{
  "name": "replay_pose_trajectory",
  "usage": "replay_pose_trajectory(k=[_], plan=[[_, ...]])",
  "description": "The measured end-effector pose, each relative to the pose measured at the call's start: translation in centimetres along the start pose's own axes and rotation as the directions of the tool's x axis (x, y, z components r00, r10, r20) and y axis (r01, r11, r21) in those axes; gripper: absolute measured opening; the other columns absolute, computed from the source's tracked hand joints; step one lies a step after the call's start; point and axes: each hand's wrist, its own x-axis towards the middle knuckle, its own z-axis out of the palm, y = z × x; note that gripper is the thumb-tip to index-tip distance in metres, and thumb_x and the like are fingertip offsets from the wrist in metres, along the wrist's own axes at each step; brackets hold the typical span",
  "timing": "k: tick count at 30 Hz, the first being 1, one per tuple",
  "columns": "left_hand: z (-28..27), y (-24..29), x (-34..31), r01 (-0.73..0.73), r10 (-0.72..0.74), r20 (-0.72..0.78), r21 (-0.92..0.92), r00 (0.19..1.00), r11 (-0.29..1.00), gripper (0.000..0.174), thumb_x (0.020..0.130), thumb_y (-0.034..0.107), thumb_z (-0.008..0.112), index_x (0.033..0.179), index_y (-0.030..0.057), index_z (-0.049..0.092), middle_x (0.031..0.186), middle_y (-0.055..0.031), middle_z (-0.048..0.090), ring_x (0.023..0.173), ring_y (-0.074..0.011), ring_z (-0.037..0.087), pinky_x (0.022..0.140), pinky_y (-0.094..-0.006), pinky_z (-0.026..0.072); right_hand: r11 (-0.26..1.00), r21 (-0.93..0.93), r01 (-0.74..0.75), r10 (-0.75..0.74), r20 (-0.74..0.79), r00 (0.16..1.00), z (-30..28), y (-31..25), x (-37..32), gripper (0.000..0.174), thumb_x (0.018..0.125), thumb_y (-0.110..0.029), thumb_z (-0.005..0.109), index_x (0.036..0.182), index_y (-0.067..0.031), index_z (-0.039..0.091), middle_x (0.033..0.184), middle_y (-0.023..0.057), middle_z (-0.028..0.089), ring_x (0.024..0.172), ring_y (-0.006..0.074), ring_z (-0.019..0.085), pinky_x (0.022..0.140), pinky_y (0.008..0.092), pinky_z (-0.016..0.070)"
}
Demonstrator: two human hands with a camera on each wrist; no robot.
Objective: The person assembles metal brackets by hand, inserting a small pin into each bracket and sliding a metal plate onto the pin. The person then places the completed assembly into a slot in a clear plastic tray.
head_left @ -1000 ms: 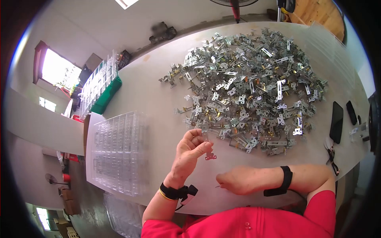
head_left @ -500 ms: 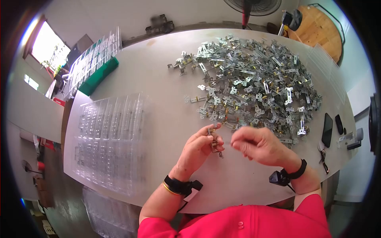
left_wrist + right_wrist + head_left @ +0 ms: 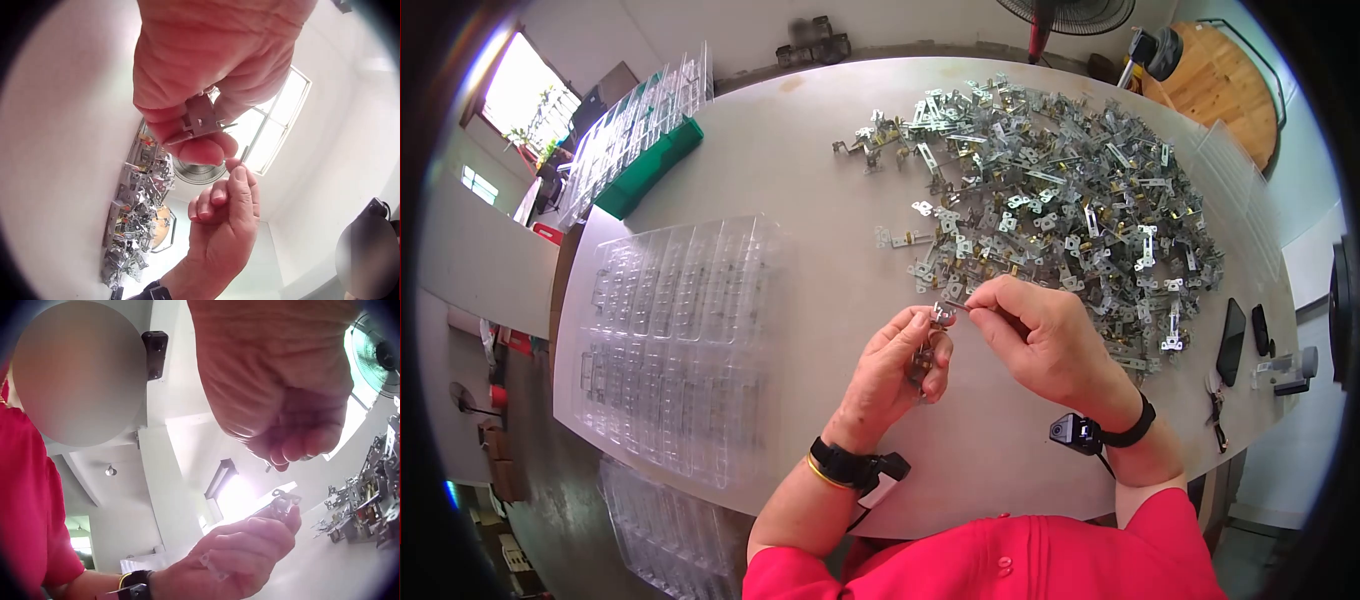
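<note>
Over the near part of the table, my left hand (image 3: 885, 380) grips a small metal bracket (image 3: 203, 117), its folded plate showing between thumb and fingers in the left wrist view. The bracket's flat holed end (image 3: 943, 313) sticks out above the fingertips. My right hand (image 3: 1045, 340) pinches a thin grey pin (image 3: 244, 154) between thumb and forefinger. In the head view the pin's tip points at that end of the bracket, close beside it. Behind both hands lies a large heap of similar metal brackets (image 3: 1040, 200), some with brass-coloured parts.
Clear plastic compartment trays (image 3: 680, 340) lie at the left of the table, with a green bin (image 3: 650, 168) behind them. To the right are a black phone (image 3: 1230, 342) and a small hand tool (image 3: 1216, 412). A fan (image 3: 1080, 14) stands beyond the far edge.
My right hand rose from low near the body, passed right of the left hand, and came in at the bracket's upper end with the pin. The left hand turned the bracket upright, keeping its grip.
</note>
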Motion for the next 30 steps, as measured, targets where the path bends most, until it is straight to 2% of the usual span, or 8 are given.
replay_pose_trajectory(k=[4, 7, 15, 19, 21, 25, 27, 30], plan=[[0.1, 0.0, -0.1, 0.013, -0.013, -0.021, 0.021, 1.0, 1.0, 0.031, 0.11, 0.031, 0.044, 0.121, 0.0062, 0.058, 0.079, -0.0047, 0.06, 0.048, -0.011, 0.049, 0.044, -0.0266, 0.0407, 0.996, -0.003, -0.087, 0.087, 0.047, 0.995, 0.0, 0.4, -0.5, 0.006, 0.093, -0.009, 0.066, 0.097, -0.0056, 0.064, 0.079, 0.0134, 0.067, 0.066, 0.0307, 0.066, 0.058, 0.0375, 0.0496], [0.1, 0.0, 0.0, 0.016, -0.015, -0.012, 0.033, 1.0, 0.999, 0.029, 0.109, 0.034, 0.048, 0.115, 0.0081, 0.059, 0.079, -0.0034, 0.06, 0.05, -0.0104, 0.052, 0.046, -0.0261, 0.046, 0.998, -0.016, -0.063, 0.063, 0.04, 0.997, 0.3, 0.9, -0.7, 0.006, 0.093, -0.01, 0.066, 0.097, -0.0063, 0.064, 0.079, 0.0134, 0.067, 0.066, 0.0313, 0.066, 0.058, 0.038, 0.0498], [0.2, -0.3, 0.0, -0.03, 0.035, -0.03, 0.147, 0.999, 0.989, 0.026, 0.109, 0.032, 0.048, 0.116, 0.0092, 0.059, 0.078, -0.0042, 0.061, 0.049, -0.009, 0.052, 0.044, -0.0221, 0.0423, 0.999, -0.046, 0.008, -0.008, 0.01, 1.0, 0.7, 1.0, -0.9, 0.005, 0.092, -0.008, 0.065, 0.095, -0.0059, 0.063, 0.08, 0.0138, 0.066, 0.069, 0.0337, 0.066, 0.059, 0.0401, 0.051], [0.4, -0.5, 0.1, -0.043, 0.053, -0.05, 0.179, 0.997, 0.983, 0.026, 0.109, 0.031, 0.047, 0.117, 0.0087, 0.058, 0.075, -0.0044, 0.059, 0.046, -0.0093, 0.049, 0.042, -0.024, 0.0406, 0.997, -0.075, 0.028, -0.028, 0.005, 1.0, 0.7, 1.2, -1.1, 0.005, 0.092, -0.008, 0.065, 0.095, -0.0058, 0.062, 0.079, 0.0138, 0.066, 0.069, 0.0338, 0.066, 0.059, 0.041, 0.051], [0.5, -0.4, 0.0, -0.029, 0.053, -0.096, 0.232, 0.994, 0.972, 0.026, 0.109, 0.031, 0.049, 0.116, 0.0087, 0.059, 0.076, -0.0047, 0.06, 0.047, -0.0089, 0.048, 0.043, -0.0231, 0.0398, 0.994, -0.098, 0.056, -0.056, 0.005, 0.998, 0.8, 1.5, -1.2, 0.005, 0.092, -0.009, 0.065, 0.095, -0.0058, 0.062, 0.079, 0.0135, 0.066, 0.069, 0.0341, 0.066, 0.059, 0.0418, 0.0511], [0.6, -0.4, 0.0, -0.04, 0.067, -0.075, 0.322, 0.995, 0.946, 0.025, 0.108, 0.031, 0.05, 0.116, 0.0086, 0.059, 0.076, -0.0041, 0.06, 0.049, -0.008, 0.048, 0.044, -0.0217, 0.0373, 0.993, -0.096, 0.068, -0.067, 0.017, 0.998, 0.7, 1.5, -1.3, 0.007, 0.094, -0.009, 0.064, 0.098, -0.006, 0.061, 0.081, 0.0147, 0.067, 0.071, 0.0359, 0.067, 0.06, 0.0434, 0.0517], [1.1, -0.4, -0.2, -0.029, 0.058, -0.06, 0.409, 0.997, 0.912, 0.025, 0.109, 0.03, 0.05, 0.115, 0.008, 0.059, 0.076, -0.0026, 0.061, 0.05, -0.0068, 0.048, 0.045, -0.0206, 0.0349, 0.999, -0.033, -0.025, 0.026, 0.05, 0.998, 0.7, 1.1, -1.4, 0.009, 0.095, -0.01, 0.063, 0.102, -0.0053, 0.059, 0.081, 0.0172, 0.067, 0.071, 0.038, 0.068, 0.06, 0.045, 0.0511], [1.1, -0.5, -0.2, -0.034, 0.064, -0.049, 0.466, 0.997, 0.884, 0.024, 0.108, 0.029, 0.051, 0.115, 0.0071, 0.059, 0.076, -0.0009, 0.061, 0.052, -0.0057, 0.049, 0.046, -0.0199, 0.0335, 0.998, 0.024, -0.058, 0.055, 0.131, 0.99, 0.6, 1.3, -1.3, 0.012, 0.097, -0.011, 0.062, 0.106, -0.0043, 0.058, 0.08, 0.0195, 0.067, 0.072, 0.0396, 0.068, 0.06, 0.0458, 0.0507]])
